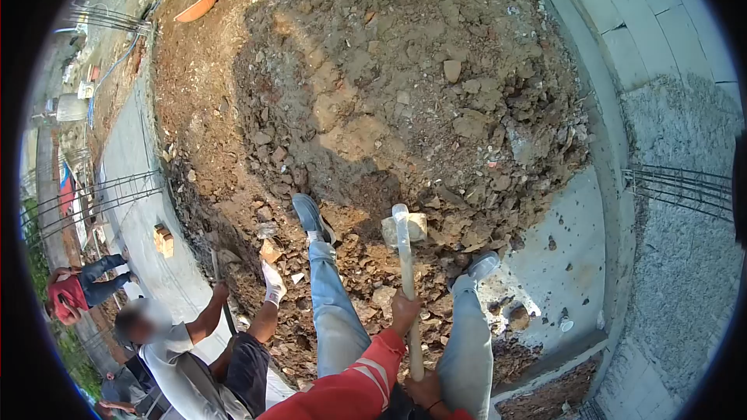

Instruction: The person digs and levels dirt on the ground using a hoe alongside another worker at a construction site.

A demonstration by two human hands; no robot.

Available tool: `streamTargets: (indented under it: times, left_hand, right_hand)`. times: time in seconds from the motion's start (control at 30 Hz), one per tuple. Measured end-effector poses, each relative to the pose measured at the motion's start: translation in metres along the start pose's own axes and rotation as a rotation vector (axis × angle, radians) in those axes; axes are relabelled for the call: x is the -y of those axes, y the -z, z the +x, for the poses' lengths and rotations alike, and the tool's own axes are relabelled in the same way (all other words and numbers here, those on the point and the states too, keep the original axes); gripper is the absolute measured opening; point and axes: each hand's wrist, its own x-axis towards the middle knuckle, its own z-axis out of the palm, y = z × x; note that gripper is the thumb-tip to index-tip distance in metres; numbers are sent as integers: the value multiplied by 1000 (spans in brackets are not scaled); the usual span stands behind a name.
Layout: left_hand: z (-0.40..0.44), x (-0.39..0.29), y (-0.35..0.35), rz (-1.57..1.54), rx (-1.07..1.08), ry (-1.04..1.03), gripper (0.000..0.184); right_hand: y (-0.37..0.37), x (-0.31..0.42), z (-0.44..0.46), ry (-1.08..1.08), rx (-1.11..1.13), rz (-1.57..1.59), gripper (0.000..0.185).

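A long pale wooden handle [409,288] runs up from the bottom of the head view, its far end at a light block-like head [416,229] resting on the broken soil. My left hand [405,313] is closed round the middle of the handle. Lower down, my right hand [424,390] wraps round the handle near its lower end. Loose soil and stones [373,264] lie between my two feet, which stand apart on either side of the tool.
A co-worker in a grey shirt [175,358] holds a tool at the lower left, close to my left leg. Another person in red [70,295] is farther left. Rebar [677,187] juts from the right wall. An orange basin [200,3] lies at the upper left.
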Motion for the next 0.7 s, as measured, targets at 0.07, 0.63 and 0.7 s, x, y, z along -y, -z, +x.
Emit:
streamTargets:
  times: [0.07, 0.63, 0.7]
  left_hand:
    - [5, 13, -18, 21, 45, 10, 35]
    - [76, -477, 190, -398, -273, -832, 23]
    - [141, -499, 209, -364, -287, -849, 21]
  right_hand:
    - [22, 14, -28, -19, -63, -71, 29]
    - [7, 359, 135, 995, -31, -62, 36]
    - [-14, 406, 172, 1036, -31, -70, 39]
